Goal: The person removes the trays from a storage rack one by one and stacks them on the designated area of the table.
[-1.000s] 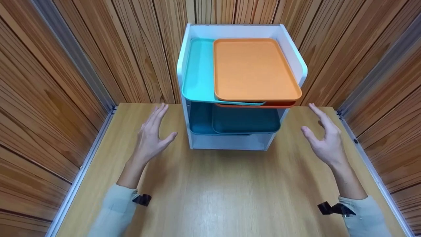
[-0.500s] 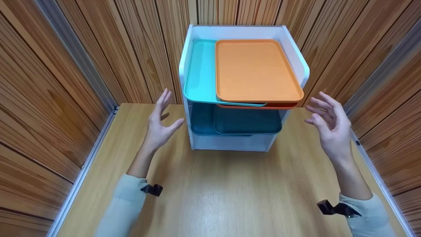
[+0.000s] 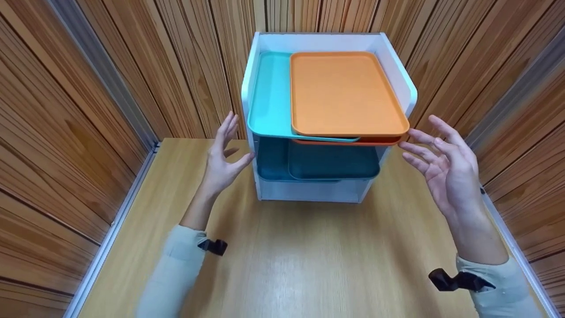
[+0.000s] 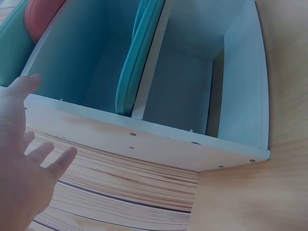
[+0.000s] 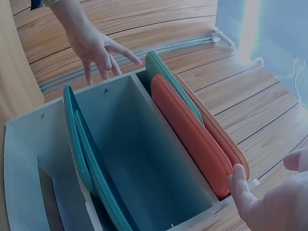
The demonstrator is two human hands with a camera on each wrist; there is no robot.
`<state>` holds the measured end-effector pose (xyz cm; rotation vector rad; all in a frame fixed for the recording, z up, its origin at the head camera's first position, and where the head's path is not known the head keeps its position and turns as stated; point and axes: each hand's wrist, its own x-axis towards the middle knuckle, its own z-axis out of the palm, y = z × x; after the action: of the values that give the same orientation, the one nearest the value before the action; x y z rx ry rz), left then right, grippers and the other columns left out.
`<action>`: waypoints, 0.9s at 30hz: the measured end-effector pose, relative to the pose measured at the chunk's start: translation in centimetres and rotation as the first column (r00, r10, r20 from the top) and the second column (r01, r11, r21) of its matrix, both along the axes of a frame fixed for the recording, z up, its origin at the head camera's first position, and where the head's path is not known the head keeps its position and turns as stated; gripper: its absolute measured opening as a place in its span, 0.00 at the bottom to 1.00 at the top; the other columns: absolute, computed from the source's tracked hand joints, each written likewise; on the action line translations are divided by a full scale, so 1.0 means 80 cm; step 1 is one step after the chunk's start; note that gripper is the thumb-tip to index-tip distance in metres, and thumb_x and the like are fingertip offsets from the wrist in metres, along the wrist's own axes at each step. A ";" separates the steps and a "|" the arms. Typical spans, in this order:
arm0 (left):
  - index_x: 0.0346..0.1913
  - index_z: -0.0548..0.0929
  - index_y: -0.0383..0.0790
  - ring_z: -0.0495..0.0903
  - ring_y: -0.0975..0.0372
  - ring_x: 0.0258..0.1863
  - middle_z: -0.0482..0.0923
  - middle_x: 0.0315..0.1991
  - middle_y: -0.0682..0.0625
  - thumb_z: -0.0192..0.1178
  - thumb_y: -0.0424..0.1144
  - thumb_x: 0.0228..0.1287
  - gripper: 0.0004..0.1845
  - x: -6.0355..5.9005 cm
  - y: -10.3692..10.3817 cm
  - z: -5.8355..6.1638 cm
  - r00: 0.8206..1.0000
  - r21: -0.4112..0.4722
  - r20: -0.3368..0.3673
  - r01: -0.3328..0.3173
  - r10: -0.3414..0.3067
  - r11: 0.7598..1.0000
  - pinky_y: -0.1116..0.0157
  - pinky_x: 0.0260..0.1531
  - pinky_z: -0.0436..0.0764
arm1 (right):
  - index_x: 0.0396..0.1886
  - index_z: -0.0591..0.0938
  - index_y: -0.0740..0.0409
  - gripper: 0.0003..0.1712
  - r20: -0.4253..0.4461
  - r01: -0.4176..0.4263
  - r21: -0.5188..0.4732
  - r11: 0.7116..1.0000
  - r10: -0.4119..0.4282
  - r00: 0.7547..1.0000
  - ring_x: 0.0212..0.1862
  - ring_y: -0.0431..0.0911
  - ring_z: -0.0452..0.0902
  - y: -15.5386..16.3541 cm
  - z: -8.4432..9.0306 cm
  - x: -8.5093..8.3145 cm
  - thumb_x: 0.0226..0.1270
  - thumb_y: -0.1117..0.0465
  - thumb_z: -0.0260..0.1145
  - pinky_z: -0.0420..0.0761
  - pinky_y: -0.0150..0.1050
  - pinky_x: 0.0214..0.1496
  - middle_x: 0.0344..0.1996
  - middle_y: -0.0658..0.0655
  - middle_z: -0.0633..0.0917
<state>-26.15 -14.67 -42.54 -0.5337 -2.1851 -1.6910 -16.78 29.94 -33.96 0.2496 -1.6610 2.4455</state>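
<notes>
A white shelf unit [image 3: 309,192] holds trays on two levels. On top, an orange tray [image 3: 348,95] overlaps a turquoise tray [image 3: 270,95], with a red-orange tray [image 5: 190,137] largely hidden below them. Two dark teal trays [image 3: 333,163] lie overlapped on the shelf underneath. My left hand [image 3: 223,161] is beside the unit's left side, fingers extended and thumb apart, holding nothing. At the front right corner of the upper trays, my right hand [image 3: 450,172] has loosely bent fingers, their tips right at the tray edges, with no grip round them.
The unit stands at the back of a wooden table [image 3: 309,260], close to the plank back wall [image 3: 190,66]. Plank walls rise on both sides, with metal rails [image 3: 110,227] along their lower edges. Beneath the teal trays is a low bottom compartment.
Both hands have moved toward the unit: the left forward and right, the right inward to the upper trays' corner. The right fingers have bent somewhat. The trays stay in place.
</notes>
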 end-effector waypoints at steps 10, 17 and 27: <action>0.93 0.53 0.44 0.68 0.44 0.88 0.61 0.92 0.44 0.73 0.35 0.76 0.52 -0.011 0.009 0.003 1.000 0.042 0.014 0.026 -0.027 0.999 0.34 0.78 0.80 | 0.85 0.67 0.51 0.28 0.062 -0.040 0.009 0.999 0.039 0.997 0.58 0.51 0.95 -0.001 0.013 -0.004 0.94 0.56 0.55 0.92 0.36 0.66 0.69 0.57 0.88; 0.93 0.53 0.45 0.71 0.42 0.86 0.65 0.90 0.43 0.70 0.34 0.80 0.48 -0.017 0.017 0.005 0.992 0.109 0.076 0.094 -0.103 0.990 0.32 0.79 0.79 | 0.81 0.73 0.53 0.24 0.083 -0.093 -0.061 0.994 0.098 0.992 0.59 0.54 0.95 0.002 0.024 -0.004 0.93 0.60 0.53 0.93 0.38 0.65 0.68 0.61 0.90; 0.90 0.59 0.41 0.79 0.40 0.81 0.72 0.84 0.39 0.63 0.30 0.83 0.40 -0.024 0.023 0.002 0.991 0.089 0.114 0.058 -0.068 0.994 0.38 0.74 0.85 | 0.84 0.70 0.49 0.26 0.130 -0.224 -0.428 0.876 0.305 0.943 0.76 0.62 0.84 0.016 0.025 -0.009 0.94 0.57 0.49 0.85 0.47 0.80 0.78 0.64 0.79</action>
<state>-28.08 -12.80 -42.42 -0.4983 -2.1842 -1.8842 -17.48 31.23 -32.00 0.1945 -1.1915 3.0414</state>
